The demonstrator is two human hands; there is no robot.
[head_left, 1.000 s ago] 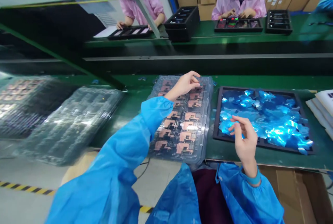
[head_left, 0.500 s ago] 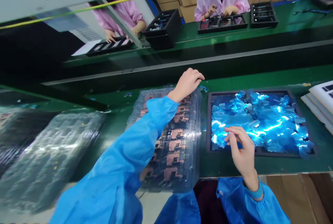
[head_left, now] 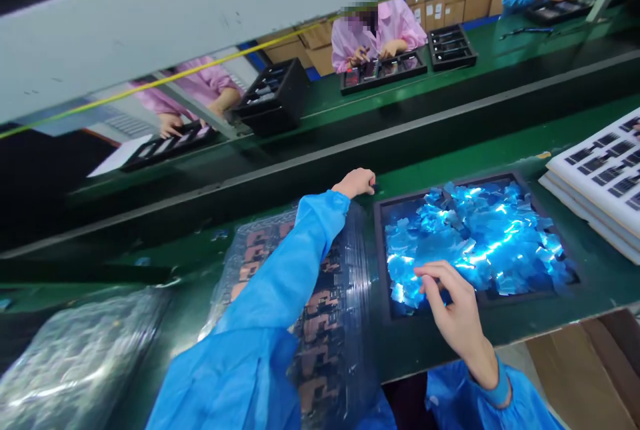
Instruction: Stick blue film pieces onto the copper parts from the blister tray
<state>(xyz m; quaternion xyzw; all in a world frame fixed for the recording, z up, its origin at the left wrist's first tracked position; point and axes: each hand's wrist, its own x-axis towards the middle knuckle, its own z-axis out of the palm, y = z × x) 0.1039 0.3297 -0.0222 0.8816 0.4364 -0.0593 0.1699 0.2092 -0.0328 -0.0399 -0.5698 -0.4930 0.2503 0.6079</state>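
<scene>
My left hand (head_left: 356, 182) reaches past the far end of a clear plastic blister tray (head_left: 357, 270), its fingers bent down at the bench top. A tiny dark bit shows by the fingertips; what they pinch, if anything, I cannot make out. Copper-coloured flat parts (head_left: 320, 307) sit in rows in the blister tray, partly covered by my left sleeve. My right hand (head_left: 457, 313) hovers at the near left corner of a dark shallow tray (head_left: 381, 250), thumb and forefinger nearly together. Loose pieces of shiny blue film (head_left: 445, 237) are heaped in that tray.
More clear blister trays (head_left: 85, 350) are stacked at the left. Printed sheets on white boards (head_left: 600, 170) lie at the right. A raised ledge (head_left: 400, 130) runs behind the bench. Across it, people in pink and blue work at black trays (head_left: 385, 73). A grey beam (head_left: 200, 30) crosses above.
My left hand has lowered to the bench, its fingers curling where a small blue scrap lay. My right hand keeps its pinched pose by the film tray. The camera view has tilted and shifted right.
</scene>
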